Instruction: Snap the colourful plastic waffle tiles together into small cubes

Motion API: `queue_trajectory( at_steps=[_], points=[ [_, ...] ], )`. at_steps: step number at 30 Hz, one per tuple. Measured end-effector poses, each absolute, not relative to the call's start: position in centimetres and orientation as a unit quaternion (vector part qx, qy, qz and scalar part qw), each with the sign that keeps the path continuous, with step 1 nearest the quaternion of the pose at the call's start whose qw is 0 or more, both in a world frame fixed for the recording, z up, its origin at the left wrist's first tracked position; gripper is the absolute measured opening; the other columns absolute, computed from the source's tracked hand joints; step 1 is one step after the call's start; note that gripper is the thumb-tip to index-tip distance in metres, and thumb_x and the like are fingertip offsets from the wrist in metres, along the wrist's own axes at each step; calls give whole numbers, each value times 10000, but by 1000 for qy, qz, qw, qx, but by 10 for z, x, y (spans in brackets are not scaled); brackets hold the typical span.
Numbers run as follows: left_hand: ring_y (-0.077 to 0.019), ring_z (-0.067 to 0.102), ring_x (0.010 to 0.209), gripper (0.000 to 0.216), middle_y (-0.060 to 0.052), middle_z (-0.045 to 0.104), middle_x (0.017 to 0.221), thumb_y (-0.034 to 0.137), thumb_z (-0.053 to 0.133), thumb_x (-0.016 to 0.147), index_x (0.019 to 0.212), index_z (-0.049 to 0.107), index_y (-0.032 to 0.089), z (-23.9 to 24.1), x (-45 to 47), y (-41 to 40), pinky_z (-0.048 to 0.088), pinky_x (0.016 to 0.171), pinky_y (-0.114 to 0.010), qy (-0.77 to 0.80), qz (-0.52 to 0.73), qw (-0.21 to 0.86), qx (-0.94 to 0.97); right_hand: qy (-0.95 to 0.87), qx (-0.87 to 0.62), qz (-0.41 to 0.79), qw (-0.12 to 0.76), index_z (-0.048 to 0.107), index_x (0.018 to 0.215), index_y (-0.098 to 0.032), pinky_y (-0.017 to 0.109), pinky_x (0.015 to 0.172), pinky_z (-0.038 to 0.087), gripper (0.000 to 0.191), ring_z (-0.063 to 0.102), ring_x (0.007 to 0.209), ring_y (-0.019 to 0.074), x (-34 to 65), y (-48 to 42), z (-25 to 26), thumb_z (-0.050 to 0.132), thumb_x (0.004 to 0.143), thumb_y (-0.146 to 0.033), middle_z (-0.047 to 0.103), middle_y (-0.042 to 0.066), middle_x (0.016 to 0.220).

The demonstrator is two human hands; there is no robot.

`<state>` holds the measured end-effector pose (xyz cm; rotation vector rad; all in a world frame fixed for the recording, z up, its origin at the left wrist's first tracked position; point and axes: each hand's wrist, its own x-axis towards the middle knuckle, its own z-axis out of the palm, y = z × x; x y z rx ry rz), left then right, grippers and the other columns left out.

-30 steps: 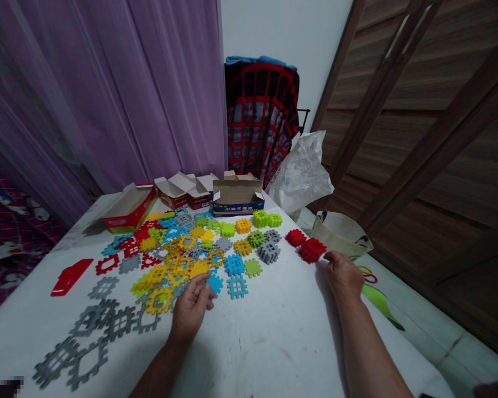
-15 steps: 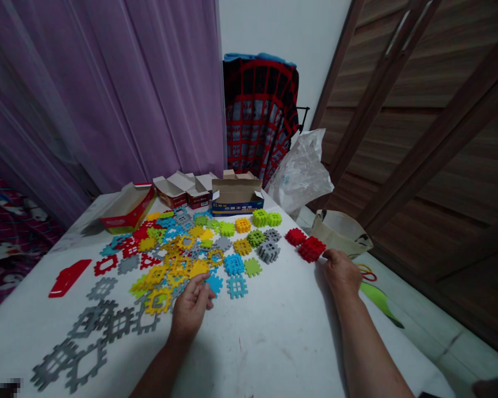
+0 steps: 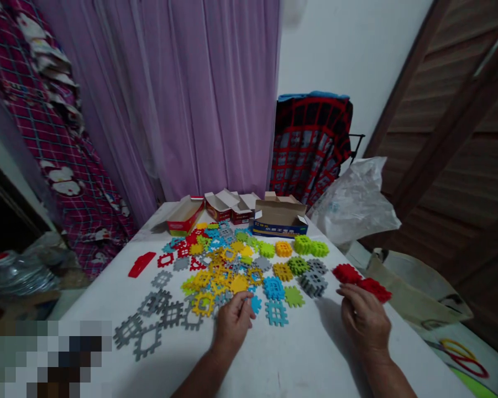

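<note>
My left hand (image 3: pixel 233 320) rests low over the near edge of the pile, fingers loosely bent and apart, with nothing visible in them. Just beyond its fingertips lies a blue interlocking building piece (image 3: pixel 255 304); whether they touch I cannot tell. On the right, my right hand (image 3: pixel 365 319) hovers beside two stacks of red building pieces, one (image 3: pixel 346 273) farther left and one (image 3: pixel 375 289) partly behind the knuckles. Its fingers are slightly curled and look bare. Left of it stand a grey stack (image 3: pixel 313 283), a blue stack (image 3: pixel 273 288) and a flat green piece (image 3: pixel 294 297).
Mixed yellow pieces (image 3: pixel 221 279) spread across the white table (image 3: pixel 273 362), with loose grey pieces (image 3: pixel 172 314) at the near left. Open cardboard boxes, one blue (image 3: pixel 279 228), line the back. A fabric bag (image 3: pixel 418 287) and scissors (image 3: pixel 464 356) are off the right edge.
The view has turned left, so everything sits farther right. My right hand has drawn back from the outer red stack toward the table's middle. The left hand stays by the blue piece.
</note>
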<state>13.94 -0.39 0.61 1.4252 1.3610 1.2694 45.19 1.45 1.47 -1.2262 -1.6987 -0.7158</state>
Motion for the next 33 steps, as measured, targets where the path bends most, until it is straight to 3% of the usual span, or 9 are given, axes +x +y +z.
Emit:
queue_trajectory(
  at_steps=[7, 10, 13, 18, 29, 33],
  points=[
    [-94, 577, 498, 307, 24, 670, 646, 383, 418, 937, 961, 679, 224, 11, 143, -14, 457, 551, -208, 544, 464, 334, 615, -773, -370, -228, 462, 647, 981, -211, 349, 786, 499, 176, 641, 933, 215, 345, 27, 27, 504, 904, -145, 707, 73, 999],
    [-120, 648, 656, 266, -1, 710, 735, 351, 462, 935, 884, 692, 228, 22, 121, -9, 493, 676, -219, 545, 452, 256, 658, -762, -368, -208, 490, 644, 986, -210, 357, 795, 499, 173, 637, 938, 218, 321, 33, 27, 512, 902, -135, 700, 74, 1007],
    [-158, 673, 893, 225, -32, 735, 934, 270, 489, 919, 955, 707, 227, 39, 72, 11, 500, 829, -250, 599, 432, 148, 658, -759, -368, -190, 502, 646, 983, -215, 364, 796, 500, 166, 637, 929, 219, 313, 33, 20, 517, 903, -148, 696, 72, 1011],
    [-182, 630, 1090, 327, -67, 686, 1184, 166, 469, 906, 1125, 705, 222, 61, -12, 58, 467, 940, -281, 734, 163, 54, 658, -775, -358, -162, 495, 648, 973, -219, 370, 808, 500, 163, 632, 936, 220, 312, 25, 9, 508, 910, -163, 696, 69, 1011],
    [-245, 662, 983, 174, -68, 732, 970, 261, 595, 797, 828, 766, 245, 73, -27, 96, 495, 867, -349, 706, 34, 49, 706, -773, -353, -147, 506, 655, 976, -225, 370, 831, 503, 162, 636, 935, 213, 311, 24, 6, 504, 929, -192, 694, 66, 1008],
    [-243, 627, 1116, 265, -80, 712, 1136, 273, 531, 853, 1004, 746, 235, 79, -36, 123, 455, 978, -347, 705, 55, 39, 706, -776, -352, -149, 503, 657, 985, -228, 363, 823, 504, 181, 636, 940, 213, 310, 24, 6, 479, 960, -246, 698, 71, 1003]
  ],
)
